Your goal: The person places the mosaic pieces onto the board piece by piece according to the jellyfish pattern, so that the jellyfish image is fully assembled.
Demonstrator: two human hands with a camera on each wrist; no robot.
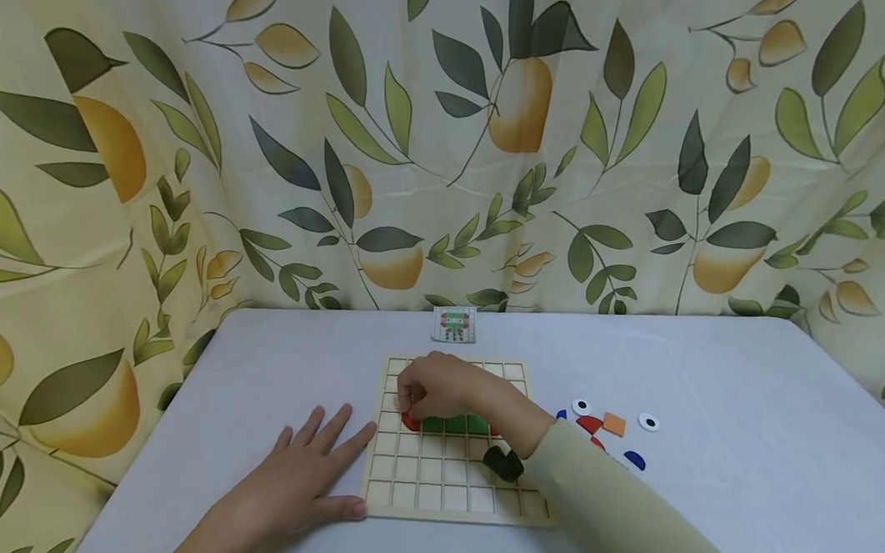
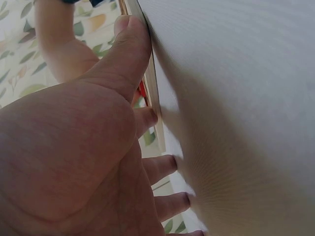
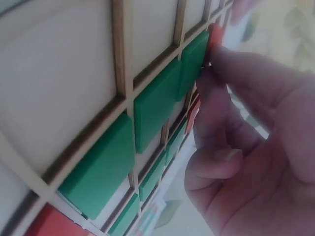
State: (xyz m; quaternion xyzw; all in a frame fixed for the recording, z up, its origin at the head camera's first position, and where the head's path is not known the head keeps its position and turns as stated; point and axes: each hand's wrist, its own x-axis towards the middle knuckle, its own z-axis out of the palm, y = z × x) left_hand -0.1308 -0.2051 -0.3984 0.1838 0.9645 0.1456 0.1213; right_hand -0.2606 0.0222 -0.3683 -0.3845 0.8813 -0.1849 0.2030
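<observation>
**Red piece [image 1: 410,422] in a fingertip pinch on the grid board [image 1: 455,519]**

Out on the left, the left hand [image 1: 306,476] lies with its fingers spread and straight, gripping nothing. Thumb and forefinger meet the board's left edge, probably to keep it from sliding. The left wrist view settles a detail here: the next fingertips are down on the white cloth [image 2: 256,98], not on the wood.

Now inward, and here's the red piece, near the board's left side at the end of a green row! The right hand [image 1: 441,385] has it between thumb and finger, a tips-only hold that seems to suit something so small among the dividers. The right wrist view shows green squares [image 3: 98,167] in that row, plus a second row of green beyond, which the hand covers from above.

Behind the board stands or lies, hard to tell which, a small picture card [image 1: 455,324]. And over on the right, only the head view catches the loose ones: eye-like discs [image 1: 649,422], an orange square [image 1: 613,424] and blue pieces [image 1: 635,459], seemingly kept within easy reach.
</observation>
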